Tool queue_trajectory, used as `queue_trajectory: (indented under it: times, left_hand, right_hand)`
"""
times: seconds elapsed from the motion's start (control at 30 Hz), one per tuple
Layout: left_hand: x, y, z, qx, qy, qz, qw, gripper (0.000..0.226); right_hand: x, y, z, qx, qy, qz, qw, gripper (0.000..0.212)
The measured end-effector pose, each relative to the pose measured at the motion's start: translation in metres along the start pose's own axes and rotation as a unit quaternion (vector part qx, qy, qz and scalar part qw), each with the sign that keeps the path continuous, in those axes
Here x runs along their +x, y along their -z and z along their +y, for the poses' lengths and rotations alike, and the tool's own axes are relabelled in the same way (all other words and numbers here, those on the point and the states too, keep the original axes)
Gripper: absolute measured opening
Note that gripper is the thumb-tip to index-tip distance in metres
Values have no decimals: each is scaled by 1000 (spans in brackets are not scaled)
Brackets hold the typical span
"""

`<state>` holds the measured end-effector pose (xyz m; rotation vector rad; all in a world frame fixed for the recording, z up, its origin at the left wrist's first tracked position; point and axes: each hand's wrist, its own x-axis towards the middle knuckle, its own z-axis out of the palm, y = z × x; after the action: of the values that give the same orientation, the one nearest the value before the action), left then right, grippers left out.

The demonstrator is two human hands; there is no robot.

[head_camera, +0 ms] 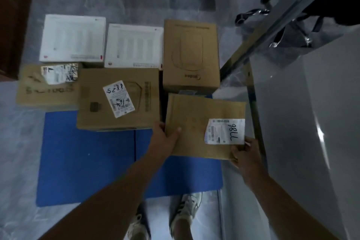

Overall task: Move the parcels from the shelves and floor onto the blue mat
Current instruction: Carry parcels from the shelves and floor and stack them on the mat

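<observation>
I hold a flat brown cardboard parcel [196, 121] with a white label at its near right corner, above the right part of the blue mat [85, 161]. My left hand [167, 138] grips its near left edge, thumb on top. My right hand [243, 154] grips its near right corner under the label. On the mat's far half lie several parcels: a brown box with a white label [116, 101], a tall brown box [191, 54], two white boxes [73, 38] [134, 46] and a low brown box [46, 85] at the left.
A metal shelf frame [272, 31] and a grey shelf surface [303, 113] stand close on the right. A dark wooden panel [11, 21] is at the far left. My two shoes [165, 218] stand on grey marble floor at the mat's near edge.
</observation>
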<state>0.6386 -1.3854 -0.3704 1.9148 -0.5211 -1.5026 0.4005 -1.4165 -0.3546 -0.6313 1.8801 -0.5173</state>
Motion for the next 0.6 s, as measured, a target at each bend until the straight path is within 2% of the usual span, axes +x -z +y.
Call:
queue_trajectory:
  times: [0.13, 0.3, 0.43, 0.6]
  left_hand:
    - [46, -13, -1, 54, -27, 22, 998, 32]
    - [67, -28, -30, 82, -18, 118, 989, 25]
    - [68, -36, -37, 134, -40, 158, 977, 43]
    - [59, -58, -35, 206, -38, 127, 969, 73]
  right_hand:
    - [48, -16, 4, 7, -3, -31, 1000, 41]
    - [99, -41, 3, -45, 40, -53, 997, 43]
    - [128, -60, 3, -92, 49, -88, 991, 38]
    - [136, -69, 15, -89, 47, -90, 991, 38]
